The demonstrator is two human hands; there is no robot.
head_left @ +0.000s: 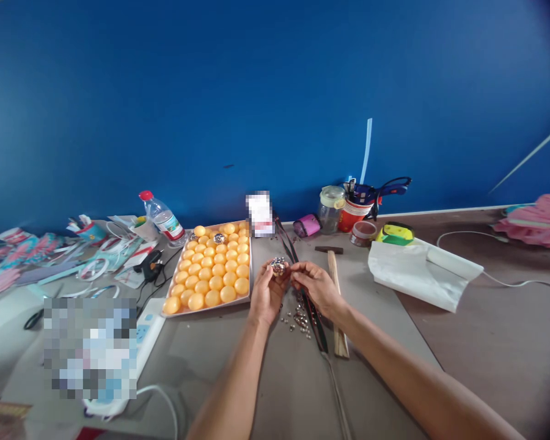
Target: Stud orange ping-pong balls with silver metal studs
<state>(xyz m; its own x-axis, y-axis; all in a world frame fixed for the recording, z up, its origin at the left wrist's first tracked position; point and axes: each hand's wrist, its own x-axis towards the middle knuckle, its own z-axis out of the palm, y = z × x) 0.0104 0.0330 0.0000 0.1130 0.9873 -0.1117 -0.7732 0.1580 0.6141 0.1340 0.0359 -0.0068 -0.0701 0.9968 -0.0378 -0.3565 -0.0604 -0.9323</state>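
Note:
In my left hand (264, 298), the fingers cradle a small ball studded with shiny silver gems (278, 264). My right hand (319, 286) is beside it, its thumb and fingertips pinched together close to the ball; whatever they hold is too small to make out. Loose shiny gems (301, 318) lie scattered on the table under my hands. To the left stands a shallow white box (251, 266) filled with rows of orange balls (218, 270). Among these sits a silver-studded ball (219, 238). A hammer with a wooden handle (341, 339) lies by my right wrist.
A long dark strap (318, 330) runs beneath my right hand. Behind are a pink pouch (308, 225), a jar (332, 211) and a red cup (354, 214) of tools. White sheeting (417, 275) lies right; a bottle (165, 220) and power strip (150, 324) left.

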